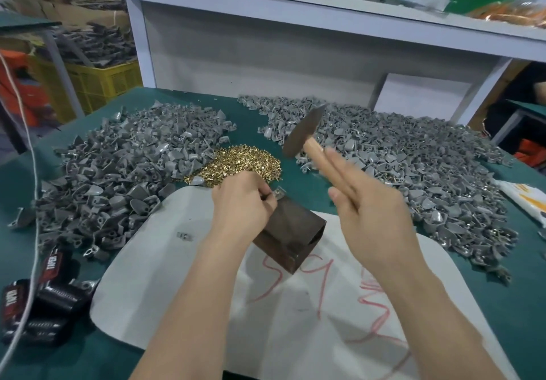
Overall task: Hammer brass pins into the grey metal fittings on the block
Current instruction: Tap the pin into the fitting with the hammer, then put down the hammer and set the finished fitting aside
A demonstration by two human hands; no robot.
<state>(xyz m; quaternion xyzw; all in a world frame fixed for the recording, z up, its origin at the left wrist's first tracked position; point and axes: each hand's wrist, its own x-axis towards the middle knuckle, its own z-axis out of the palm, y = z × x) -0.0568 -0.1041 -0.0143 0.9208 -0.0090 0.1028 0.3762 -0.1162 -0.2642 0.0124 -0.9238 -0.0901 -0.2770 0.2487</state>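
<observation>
A dark metal block (291, 233) lies on a white sheet (165, 261) in the middle of the green table. My left hand (240, 202) pinches a grey metal fitting (277, 194) against the block's far top edge. My right hand (369, 211) holds the wooden handle of a hammer (304, 131), raised above and behind the block, its dark head blurred. A heap of brass pins (239, 162) lies just beyond my left hand. Whether a pin sits in the fitting is hidden by my fingers.
Large piles of grey fittings spread on the left (118, 172) and right (413, 167) of the table. One loose fitting (184, 235) lies on the sheet. Black packets (38, 300) and a white cord (32, 202) sit at the left edge. A white shelf (295, 1) overhangs the back.
</observation>
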